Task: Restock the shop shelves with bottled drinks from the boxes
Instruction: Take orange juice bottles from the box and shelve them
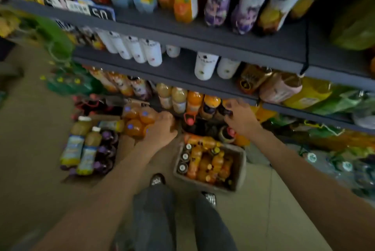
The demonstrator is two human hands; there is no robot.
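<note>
An orange-filled plastic juice bottle (210, 106) is gripped by the right hand (241, 117) at the dark low shelf (223, 91), the left hand (162, 129) looks curled on a cluster of orange bottles (138, 120), and a grey box of bottles (240, 167) below both remains well filled.

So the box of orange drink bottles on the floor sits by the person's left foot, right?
Not quite. The head view shows the box of orange bottles on the floor by the person's right foot, not the left foot.

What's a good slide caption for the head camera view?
Both hands, left hand and right hand, reach toward orange drink bottles on a low shelf above an open box.
</note>
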